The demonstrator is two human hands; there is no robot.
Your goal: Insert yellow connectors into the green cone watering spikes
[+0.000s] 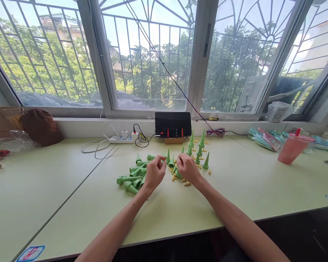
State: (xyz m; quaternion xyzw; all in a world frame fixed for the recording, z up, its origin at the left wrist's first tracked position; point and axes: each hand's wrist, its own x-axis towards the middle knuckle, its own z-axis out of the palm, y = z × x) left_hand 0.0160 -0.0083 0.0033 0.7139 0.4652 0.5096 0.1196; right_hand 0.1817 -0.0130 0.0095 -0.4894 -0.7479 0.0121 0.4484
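Head view: one upright green cone (168, 156), long axis vertical, stands between the left hand (155, 171) and the right hand (189, 169), nearer the left. Loose green cones (129, 178) lie left of it, yellow pegs (187, 184) right. Both hands' fingers curl inward; whether they pinch anything, I cannot tell.

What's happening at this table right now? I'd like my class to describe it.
At a pale table, a person's left hand is at the right side of a heap of green cones, most of them lying down. The right hand is over scattered yellow pieces, with upright cones behind it and to its right. Both hands have their fingers drawn together, but what they hold, if anything, can't be made out.
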